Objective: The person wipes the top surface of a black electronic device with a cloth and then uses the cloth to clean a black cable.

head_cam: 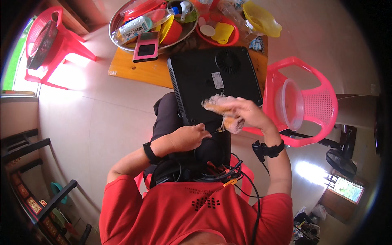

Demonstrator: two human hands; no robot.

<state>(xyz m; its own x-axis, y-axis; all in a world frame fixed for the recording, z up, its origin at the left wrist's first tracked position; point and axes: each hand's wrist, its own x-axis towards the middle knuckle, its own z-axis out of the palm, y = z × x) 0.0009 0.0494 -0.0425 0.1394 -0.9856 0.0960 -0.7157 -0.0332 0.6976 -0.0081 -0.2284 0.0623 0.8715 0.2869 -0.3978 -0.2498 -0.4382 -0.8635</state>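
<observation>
A black induction cooker (199, 82) lies underside up, its far part on the wooden table and its near part over my lap. Its round vent grille (228, 61) and a small label (218, 80) face me. My right hand (249, 111) grips a frayed whitish and orange-brown rag (219, 105) above the cooker's near right part. The rag is blurred, and one end hangs below my fingers. At the near edge of the cooker is my left hand (191, 136), with fingers curled; whether anything is inside them is hidden.
On the wooden table (137, 72) stand a metal basin (114, 23) of dishes with a plastic bottle (144, 24), a pink-framed phone-like device (146, 49) and a red basin (235, 36). A pink chair (321, 107) at right holds a clear tub (289, 104). Cables (214, 176) lie on my lap.
</observation>
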